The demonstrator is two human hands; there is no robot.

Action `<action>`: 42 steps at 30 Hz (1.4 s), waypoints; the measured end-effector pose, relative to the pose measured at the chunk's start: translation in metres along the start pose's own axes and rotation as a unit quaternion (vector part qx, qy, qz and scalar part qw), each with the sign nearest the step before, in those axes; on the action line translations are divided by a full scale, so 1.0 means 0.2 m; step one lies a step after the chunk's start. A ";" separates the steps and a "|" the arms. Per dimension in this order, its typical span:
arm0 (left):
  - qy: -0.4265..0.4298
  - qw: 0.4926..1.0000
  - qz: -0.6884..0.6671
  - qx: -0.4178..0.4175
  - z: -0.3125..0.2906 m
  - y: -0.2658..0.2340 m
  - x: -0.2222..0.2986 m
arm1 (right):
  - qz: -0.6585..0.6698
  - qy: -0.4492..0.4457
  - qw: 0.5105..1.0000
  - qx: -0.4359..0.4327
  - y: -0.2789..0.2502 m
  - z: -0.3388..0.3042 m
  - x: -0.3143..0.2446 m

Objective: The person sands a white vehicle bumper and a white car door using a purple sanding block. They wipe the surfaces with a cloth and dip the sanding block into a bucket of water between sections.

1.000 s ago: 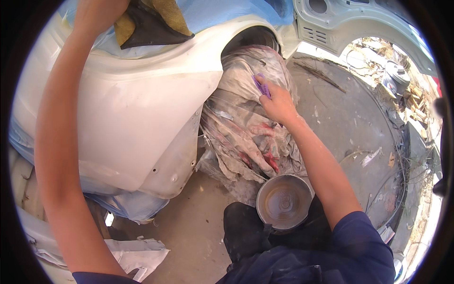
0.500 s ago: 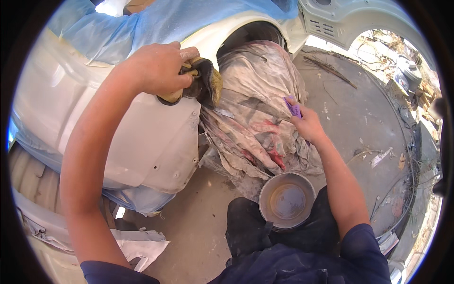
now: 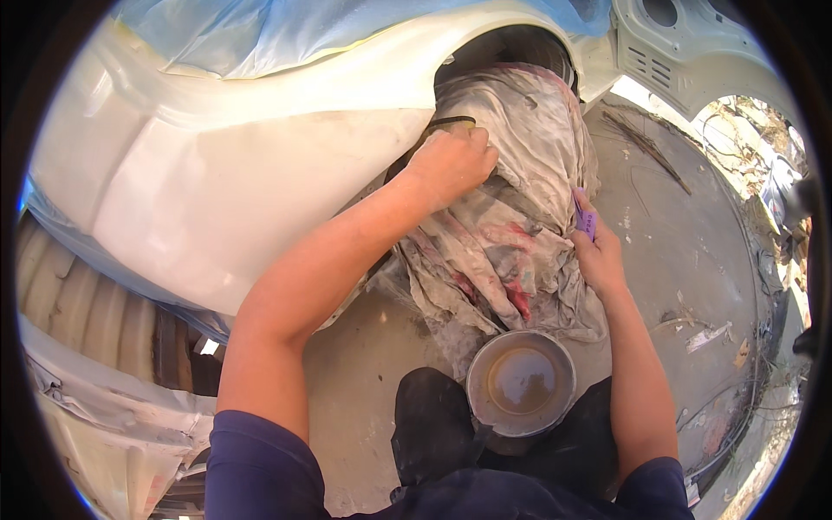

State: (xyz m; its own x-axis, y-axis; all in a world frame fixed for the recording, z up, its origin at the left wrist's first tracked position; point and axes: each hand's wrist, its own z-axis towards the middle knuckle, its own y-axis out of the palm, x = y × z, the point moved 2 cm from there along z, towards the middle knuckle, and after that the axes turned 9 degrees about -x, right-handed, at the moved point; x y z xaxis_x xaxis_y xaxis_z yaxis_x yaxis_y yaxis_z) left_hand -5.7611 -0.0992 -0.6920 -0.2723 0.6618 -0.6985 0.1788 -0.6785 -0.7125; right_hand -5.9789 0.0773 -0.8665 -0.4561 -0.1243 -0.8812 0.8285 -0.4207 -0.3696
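My left hand point(image 3: 455, 160) is closed on a floppy dark and yellow pad point(image 3: 454, 120), of which only an edge shows past the fingers. It is at the rim of the white car body panel point(image 3: 234, 186), beside the wheel arch; whether the pad touches the panel, I cannot tell. To the right, my right hand point(image 3: 599, 249) pinches a small flat purple piece point(image 3: 586, 224), close to the stained cloth point(image 3: 529, 130). That crumpled cloth hangs from the wheel arch down to the floor. A round metal pan point(image 3: 562, 414) with murky liquid stands between my legs.
Blue masking film point(image 3: 277, 30) covers the car's upper part. At the top right juts a pale panel with holes point(image 3: 667, 65). Thin sticks point(image 3: 646, 147) and scraps lie on the concrete floor point(image 3: 659, 269). Ribbed metal point(image 3: 82, 303) is at the lower left.
My left hand has moved right and down with the pad, from over the panel to its rim by the cloth. The right hand keeps its hold on the purple piece. The view has shifted somewhat.
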 end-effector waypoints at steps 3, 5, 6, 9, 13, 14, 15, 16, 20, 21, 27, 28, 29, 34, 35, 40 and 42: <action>0.012 0.999 -0.031 0.000 -0.07 0.04 0.01 | 0.150 0.164 0.974 -0.042 0.08 -0.02 -0.08; 0.011 0.998 -0.066 -0.013 -0.07 -0.07 -0.02 | 0.178 0.127 0.976 -0.017 0.13 -0.05 -0.09; 0.000 0.995 -0.095 -0.006 -0.09 -0.12 -0.03 | 0.163 0.112 0.980 -0.013 0.16 -0.06 -0.06; -0.030 0.988 -0.144 -0.040 -0.05 -0.32 -0.09 | 0.152 0.142 0.978 0.004 0.17 -0.16 0.07; -0.054 0.969 -0.229 -0.074 -0.08 -0.58 -0.17 | 0.332 0.306 0.888 0.086 0.15 -0.28 0.11; -0.056 0.961 -0.260 -0.074 -0.09 -0.65 -0.20 | 0.358 0.348 0.862 0.086 0.14 -0.34 0.13; -0.054 0.952 -0.292 -0.070 -0.08 -0.73 -0.23 | 0.382 0.388 0.833 0.094 0.11 -0.42 0.17; -0.059 0.951 -0.294 -0.073 -0.08 -0.82 -0.27 | 0.411 0.424 0.801 0.097 0.09 -0.45 0.15; -0.120 0.920 -0.323 -0.187 -0.25 -1.19 -0.54 | 0.371 0.455 0.805 0.082 0.03 -0.53 -0.48; -0.132 0.917 -0.320 -0.196 -0.30 -1.31 -0.64 | 0.395 0.470 0.785 0.078 0.03 -0.55 -0.64; -0.022 0.904 -0.253 -0.343 -0.30 -1.90 -1.31 | 0.301 0.323 0.897 0.026 0.35 -0.23 -1.47; 0.018 0.902 -0.236 -0.363 -0.28 -1.97 -1.41 | 0.303 0.311 0.901 0.013 0.40 -0.12 -1.65; 0.056 0.898 -0.215 -0.380 -0.26 -2.04 -1.50 | 0.293 0.298 0.908 0.000 0.46 -0.02 -1.80; 0.200 0.874 -0.146 -0.418 -0.14 -2.31 -1.83 | 0.219 0.326 0.916 0.077 0.80 0.33 -2.14; 0.226 0.869 -0.149 -0.414 -0.15 -2.35 -1.88 | 0.201 0.336 0.915 0.098 0.84 0.34 -2.18; 0.281 0.843 -0.159 -0.429 -0.34 -2.58 -2.08 | 0.147 0.349 0.917 0.123 1.01 0.20 -2.49; 0.281 0.861 -0.171 -0.388 -0.43 -2.60 -2.14 | 0.128 0.341 0.919 0.151 1.05 0.19 -2.51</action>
State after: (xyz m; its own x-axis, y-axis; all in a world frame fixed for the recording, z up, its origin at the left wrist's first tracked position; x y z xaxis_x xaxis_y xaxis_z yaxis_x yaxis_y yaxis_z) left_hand -5.6559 -0.0019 -0.0280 0.0263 0.9782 -0.2058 0.8157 -0.1401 -0.5612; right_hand -5.5879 0.0168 -0.4902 0.1367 0.2953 -0.9456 0.7050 -0.6996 -0.1166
